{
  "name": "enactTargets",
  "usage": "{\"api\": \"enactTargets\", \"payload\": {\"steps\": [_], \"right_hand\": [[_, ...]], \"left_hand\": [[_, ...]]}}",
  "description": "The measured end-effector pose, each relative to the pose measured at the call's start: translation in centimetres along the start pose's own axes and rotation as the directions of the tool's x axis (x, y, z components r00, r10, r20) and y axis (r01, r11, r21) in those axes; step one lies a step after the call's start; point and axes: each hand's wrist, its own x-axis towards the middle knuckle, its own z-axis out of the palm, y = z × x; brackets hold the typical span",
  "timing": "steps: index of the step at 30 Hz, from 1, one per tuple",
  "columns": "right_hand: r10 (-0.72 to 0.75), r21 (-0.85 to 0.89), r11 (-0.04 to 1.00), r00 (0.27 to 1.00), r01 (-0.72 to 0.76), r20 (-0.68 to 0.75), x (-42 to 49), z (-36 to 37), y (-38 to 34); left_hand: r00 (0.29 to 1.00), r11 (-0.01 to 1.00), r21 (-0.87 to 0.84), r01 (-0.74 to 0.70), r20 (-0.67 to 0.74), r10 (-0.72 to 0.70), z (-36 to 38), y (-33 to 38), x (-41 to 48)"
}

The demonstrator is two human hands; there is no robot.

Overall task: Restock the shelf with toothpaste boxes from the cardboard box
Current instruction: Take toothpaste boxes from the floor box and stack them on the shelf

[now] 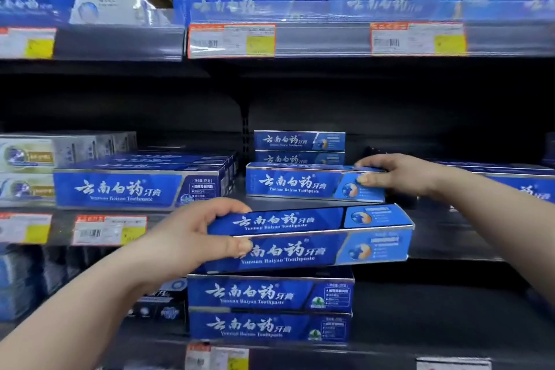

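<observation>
Blue toothpaste box (300, 252), frame centre: left hand (192, 234) clamped on its end. Right hand (402, 177) pinches shelved box (294, 183), centre right; best squared flush first.

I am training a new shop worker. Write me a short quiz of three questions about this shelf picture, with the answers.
1. True or false: the right hand grips the left end of a blue toothpaste box on the middle shelf.
2. Choose: the left hand holds A) a price label, B) a second toothpaste box, C) nothing.
3. Fill in: each price label bears a ___ patch.
Key: 1 false, it grips the right end; 2 B; 3 yellow.
</observation>
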Motion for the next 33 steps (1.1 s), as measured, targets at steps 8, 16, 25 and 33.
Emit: {"api": "enactTargets", "payload": {"steps": [8, 16, 25, 33], "right_hand": [[0.002, 0.055, 0.998, 0.994, -0.008, 0.110, -0.4, -0.6, -0.7], [0.007, 0.101, 0.995, 0.997, -0.015, 0.082, -0.4, -0.5, -0.3], [-0.063, 0.150, 0.985, 0.991, 0.081, -0.120, -1.8, -2.0, 0.5], [0.013, 0.232, 0.972, 0.981, 0.032, -0.193, -3.0, -3.2, 2.7]], "left_hand": [[0.999, 0.998, -0.034, -0.044, 0.000, 0.044, 0.4, 1.5, 0.5], [0.999, 0.997, -0.059, -0.043, 0.020, 0.044, 0.4, 2.0, 0.9], [0.986, 0.986, -0.031, -0.164, -0.031, 0.163, -0.6, 4.0, 1.9], [0.989, 0.980, 0.162, -0.114, -0.077, 0.128, -2.4, 9.0, 8.9]]}}
